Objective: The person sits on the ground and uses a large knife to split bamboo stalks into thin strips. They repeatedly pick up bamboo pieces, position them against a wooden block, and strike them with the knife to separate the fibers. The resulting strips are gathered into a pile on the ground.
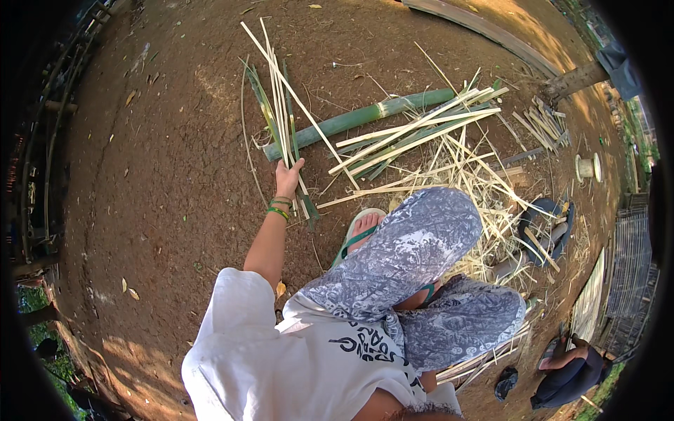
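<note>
My left hand (288, 177) reaches out in front of me, closed around a bundle of thin bamboo strips (282, 123). Some of the strips are pale, others green-skinned, and their far ends fan out over the ground. Just beyond the hand lies a thick green bamboo pole (351, 121), and the bundle crosses its left end. To the right of it is a pile of split bamboo strips (421, 137), pale on one face and green on the other. My right hand does not show.
Pale bamboo shavings (491, 210) are heaped beside my knee. Farther right are short bamboo pieces (540, 126), a spool (588, 168) and a dark sandal-like object (544, 231). Another person (572, 375) sits at lower right. A wooden plank (484, 28) lies at the back.
</note>
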{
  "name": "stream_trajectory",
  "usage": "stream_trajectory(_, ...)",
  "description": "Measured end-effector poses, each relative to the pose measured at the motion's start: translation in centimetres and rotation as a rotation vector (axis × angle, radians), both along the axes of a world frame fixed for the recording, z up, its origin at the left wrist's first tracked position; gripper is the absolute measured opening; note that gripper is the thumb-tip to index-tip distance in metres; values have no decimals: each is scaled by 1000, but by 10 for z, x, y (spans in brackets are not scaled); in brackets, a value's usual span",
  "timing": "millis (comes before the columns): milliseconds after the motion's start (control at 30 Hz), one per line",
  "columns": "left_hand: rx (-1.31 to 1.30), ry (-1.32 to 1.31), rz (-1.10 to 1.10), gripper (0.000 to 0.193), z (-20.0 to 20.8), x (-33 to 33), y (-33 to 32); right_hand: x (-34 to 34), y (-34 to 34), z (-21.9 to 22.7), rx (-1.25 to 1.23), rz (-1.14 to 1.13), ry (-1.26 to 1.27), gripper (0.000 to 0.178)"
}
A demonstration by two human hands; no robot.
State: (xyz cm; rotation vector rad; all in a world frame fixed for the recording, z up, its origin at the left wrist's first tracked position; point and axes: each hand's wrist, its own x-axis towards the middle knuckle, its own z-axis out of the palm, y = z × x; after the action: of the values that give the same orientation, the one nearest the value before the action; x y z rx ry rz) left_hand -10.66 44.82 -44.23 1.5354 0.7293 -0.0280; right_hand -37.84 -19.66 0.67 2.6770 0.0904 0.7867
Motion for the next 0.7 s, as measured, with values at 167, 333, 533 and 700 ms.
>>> stream_trajectory(167, -58, 63, -23, 22, -37, 10, 7, 4, 3, 1, 3, 21, 21, 16)
stream_trajectory(333, -137, 142, 28, 52, -65, 38, 2, 4, 3, 4, -8, 31, 32, 17)
stream_trajectory(533, 405, 705, 221, 136, -10, 97, -56, -1, -2, 3, -16, 41, 48, 17)
stream_trajectory(700, 632, 672, 121, 124, -3, 106, -77, 3, 2, 5, -21, 58, 69, 18)
